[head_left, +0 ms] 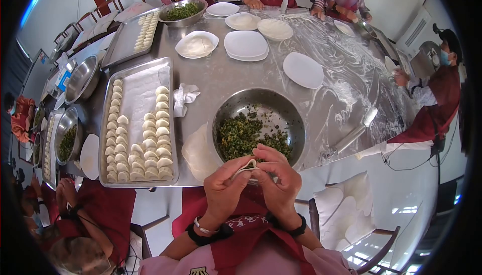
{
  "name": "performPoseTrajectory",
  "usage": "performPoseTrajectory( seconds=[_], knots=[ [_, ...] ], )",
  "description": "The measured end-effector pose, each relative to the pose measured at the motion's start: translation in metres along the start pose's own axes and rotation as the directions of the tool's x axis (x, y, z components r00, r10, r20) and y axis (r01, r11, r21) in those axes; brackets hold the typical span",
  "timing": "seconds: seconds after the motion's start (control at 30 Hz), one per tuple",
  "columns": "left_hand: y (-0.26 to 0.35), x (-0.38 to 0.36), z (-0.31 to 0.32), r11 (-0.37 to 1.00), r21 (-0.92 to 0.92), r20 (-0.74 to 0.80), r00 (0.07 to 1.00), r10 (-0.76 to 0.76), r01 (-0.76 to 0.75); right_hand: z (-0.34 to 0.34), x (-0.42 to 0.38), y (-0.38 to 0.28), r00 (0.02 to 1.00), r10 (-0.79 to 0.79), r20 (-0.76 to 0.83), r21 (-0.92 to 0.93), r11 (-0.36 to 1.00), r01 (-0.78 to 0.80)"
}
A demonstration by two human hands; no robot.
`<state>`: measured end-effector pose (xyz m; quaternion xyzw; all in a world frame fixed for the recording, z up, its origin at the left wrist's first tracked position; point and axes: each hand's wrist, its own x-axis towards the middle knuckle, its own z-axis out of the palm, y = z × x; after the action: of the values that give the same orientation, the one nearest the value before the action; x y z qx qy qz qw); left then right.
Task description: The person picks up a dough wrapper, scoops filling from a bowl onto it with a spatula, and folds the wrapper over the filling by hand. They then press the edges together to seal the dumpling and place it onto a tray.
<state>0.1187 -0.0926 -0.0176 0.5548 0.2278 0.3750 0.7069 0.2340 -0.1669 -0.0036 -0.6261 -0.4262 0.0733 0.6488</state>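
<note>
Both my hands meet at the near rim of a steel bowl (pixel 296 124), pinching a folded dumpling (pixel 246 167) between thumbs and fingers. My left hand (pixel 227 180) closes on one side of its edge, and my right hand (pixel 275 178) on the other. Much of the dumpling is hidden behind my fingers. Chopped green filling (pixel 241 134) lies inside the bowl, heaped mostly to the left. Left of the bowl, flat round dough wrappers (pixel 197 152) rest on the table, partly under the bowl's edge. Further left, a metal tray (pixel 135 89) bears several rows of pale finished dumplings (pixel 150 159).
White plates (pixel 303 70) and a crumpled tissue (pixel 186 98) lie on the steel table (pixel 201 82). Flour covers its right side, where a scraper-like tool (pixel 354 132) lies. A second tray (pixel 120 49) and several bowls stand left. People in red aprons work around the table. A cushioned chair (pixel 346 210) stands at right.
</note>
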Motion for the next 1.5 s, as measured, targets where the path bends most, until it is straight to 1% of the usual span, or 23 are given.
performPoseTrajectory(
  seconds=[0.03, 0.13, 0.23, 0.33, 0.43, 0.53, 0.63, 0.73, 0.83, 0.93, 1.03, 1.13, 1.23, 1.33, 1.37, 1.43, 1.5],
  knots=[
    [0.000, 0.000, 0.000, 1.000, 0.009, 0.027, 0.999, 0.027, -0.027, -0.001, 0.000, 0.000, 1.000, -0.018, 0.005, 0.002, 1.000, 0.018],
    [0.001, -0.001, 0.002, 1.000, 0.015, 0.024, 0.999, 0.024, -0.025, -0.003, 0.001, 0.000, 0.999, -0.029, 0.022, 0.025, 0.999, 0.029],
    [0.001, -0.001, 0.003, 1.000, -0.010, 0.032, 0.999, 0.010, -0.010, -0.005, -0.002, 0.007, 0.997, -0.076, 0.034, -0.026, 0.997, 0.077],
    [-0.002, 0.000, -0.002, 1.000, 0.021, 0.087, 0.996, 0.015, -0.017, -0.013, -0.002, 0.010, 0.993, -0.061, 0.101, -0.120, 0.990, 0.073],
    [0.001, 0.000, -0.005, 0.999, 0.043, 0.102, 0.994, -0.037, 0.033, -0.010, 0.002, -0.002, 0.989, 0.119, 0.085, 0.004, 0.993, -0.120],
    [0.000, -0.002, -0.004, 0.995, 0.089, 0.097, 0.994, -0.057, 0.049, -0.012, 0.002, 0.004, 0.981, 0.117, 0.154, 0.042, 0.991, -0.124],
    [0.001, -0.003, -0.006, 0.989, 0.132, 0.112, 0.990, -0.085, 0.070, -0.012, -0.001, 0.010, 0.986, 0.048, 0.158, 0.032, 0.998, -0.053],
    [0.008, 0.000, -0.007, 0.972, 0.225, 0.137, 0.986, -0.096, 0.063, -0.010, -0.001, 0.009, 0.986, 0.019, 0.168, -0.002, 1.000, -0.019],
    [0.008, 0.005, -0.017, 0.922, 0.382, 0.267, 0.963, -0.040, -0.067, -0.007, -0.004, 0.011, 0.990, 0.001, 0.143, -0.019, 1.000, 0.002],
    [0.009, 0.006, -0.021, 0.901, 0.424, 0.328, 0.943, -0.059, -0.091, -0.009, -0.003, 0.014, 0.979, -0.094, 0.180, -0.078, 0.991, 0.109],
    [0.015, 0.013, -0.024, 0.921, 0.385, 0.348, 0.915, -0.201, 0.056, -0.014, -0.003, 0.018, 0.961, -0.115, 0.251, -0.165, 0.973, 0.160],
    [0.020, 0.017, -0.025, 0.920, 0.384, 0.363, 0.904, -0.226, 0.076, -0.014, 0.003, -0.001, 0.970, -0.033, 0.240, -0.215, 0.973, 0.086],
    [0.019, 0.012, -0.021, 0.940, 0.336, 0.323, 0.929, -0.179, 0.064, -0.016, 0.007, 0.000, 0.949, -0.104, 0.299, -0.158, 0.975, 0.156],
    [0.040, 0.014, -0.010, 0.963, 0.197, 0.307, 0.921, -0.241, 0.186, -0.018, 0.002, 0.010, 0.974, -0.043, 0.222, -0.068, 0.996, 0.060],
    [0.036, 0.013, -0.009, 0.967, 0.078, 0.274, 0.927, -0.255, 0.243, -0.017, 0.000, 0.010, 0.985, 0.015, 0.173, 0.012, 1.000, -0.018],
    [0.020, 0.006, -0.009, 0.929, -0.167, 0.217, 0.931, -0.294, 0.332, -0.011, -0.004, 0.010, 0.986, 0.143, 0.087, 0.183, 0.970, -0.157],
    [0.003, 0.002, -0.010, 0.955, -0.163, 0.165, 0.961, -0.220, 0.247, -0.006, -0.002, 0.004, 0.990, 0.125, 0.063, 0.147, 0.980, -0.133]
  ],
)
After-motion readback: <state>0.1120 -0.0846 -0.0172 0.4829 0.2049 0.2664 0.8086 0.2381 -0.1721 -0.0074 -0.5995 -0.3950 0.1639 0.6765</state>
